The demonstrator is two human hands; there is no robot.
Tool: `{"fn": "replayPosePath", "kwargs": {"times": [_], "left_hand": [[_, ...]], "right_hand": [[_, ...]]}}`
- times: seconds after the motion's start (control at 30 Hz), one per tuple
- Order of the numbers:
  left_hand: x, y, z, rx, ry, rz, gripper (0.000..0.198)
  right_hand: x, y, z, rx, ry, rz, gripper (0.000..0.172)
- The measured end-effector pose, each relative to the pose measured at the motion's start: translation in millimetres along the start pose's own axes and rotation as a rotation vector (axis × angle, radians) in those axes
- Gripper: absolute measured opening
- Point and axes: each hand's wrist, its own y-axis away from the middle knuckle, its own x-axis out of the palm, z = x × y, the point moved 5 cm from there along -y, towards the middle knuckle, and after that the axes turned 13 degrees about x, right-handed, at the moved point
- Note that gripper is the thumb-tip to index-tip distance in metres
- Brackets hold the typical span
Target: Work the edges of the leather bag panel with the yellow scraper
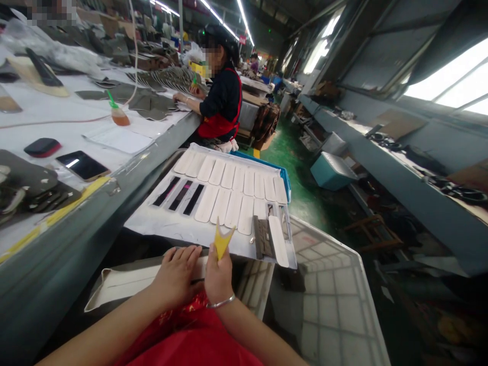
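Note:
My right hand (pixel 219 278) is closed around a yellow tool (pixel 223 241) with a forked, V-shaped tip pointing up and away from me. Beside it, my left hand (pixel 177 274) lies over a long grey piece with a white strip (pixel 125 281), its fingers stretched forward and its thumb hidden. This piece rests across my lap, above a red apron (pixel 194 335). Just beyond my hands, a white-covered board (pixel 168 231) carries rows of white rounded strips (pixel 229 175). A grey folded piece (pixel 263 239) and one loose white strip (pixel 279 241) lie at its right end.
A workbench (pixel 152 152) runs along the left, with a phone (pixel 82 165), a glue bottle (pixel 120 116) and grey pieces. A co-worker (pixel 221 96) sits at its far end. A white plastic crate (pixel 331 284) stands at my right. Beyond the green floor is another bench (pixel 385 168).

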Motion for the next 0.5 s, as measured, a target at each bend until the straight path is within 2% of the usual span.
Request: {"fn": "replayPosePath", "kwargs": {"times": [0.07,0.1,0.27,0.43,0.5], "left_hand": [[-0.8,-4.8,-1.2,-0.011,0.037,0.026,0.071],[-1.2,-7.0,-2.2,-0.013,0.054,0.040,0.071],[-5.0,-12.0,-6.1,-0.025,0.077,0.064,0.073],[-3.5,-10.3,-5.0,-0.046,0.089,0.090,0.076],[-3.0,-10.1,-3.9,-0.054,0.095,0.107,0.077]], "right_hand": [[3.4,-3.9,7.5,-0.053,0.130,0.006,0.016],[4.3,-5.9,8.7,-0.036,0.111,0.026,0.016],[-1.0,-12.2,2.5,0.223,-0.288,0.176,0.027],[-27.4,-11.8,3.9,0.203,-0.593,0.093,0.033],[-31.2,-10.4,0.1,0.212,-0.671,0.063,0.034]]}}
